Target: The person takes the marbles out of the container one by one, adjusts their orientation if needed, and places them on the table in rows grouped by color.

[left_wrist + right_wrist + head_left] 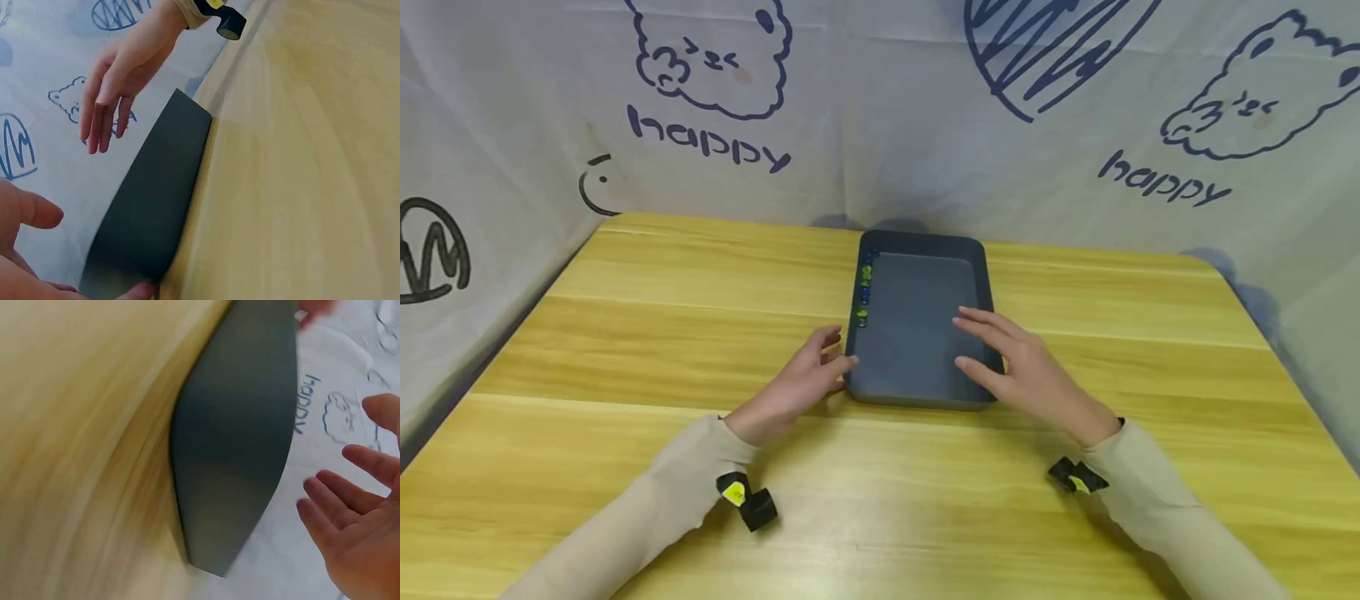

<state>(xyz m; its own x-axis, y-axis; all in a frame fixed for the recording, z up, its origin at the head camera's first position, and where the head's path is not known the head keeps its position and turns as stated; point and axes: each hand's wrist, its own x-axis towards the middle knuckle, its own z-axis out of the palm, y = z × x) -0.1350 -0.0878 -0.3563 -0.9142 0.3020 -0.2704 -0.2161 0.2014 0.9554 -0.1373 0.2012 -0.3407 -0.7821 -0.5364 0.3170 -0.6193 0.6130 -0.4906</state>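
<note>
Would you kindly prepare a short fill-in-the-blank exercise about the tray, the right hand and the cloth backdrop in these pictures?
1. In the head view, the small green and blue pieces lie along the ____ wall of the tray.
2. The right hand has ____ in its grip.
3. The number of trays on the wood-grained table is ____.
4. The word written twice on the cloth in the head view is ____.

Missing words: left; nothing; one; happy.
</note>
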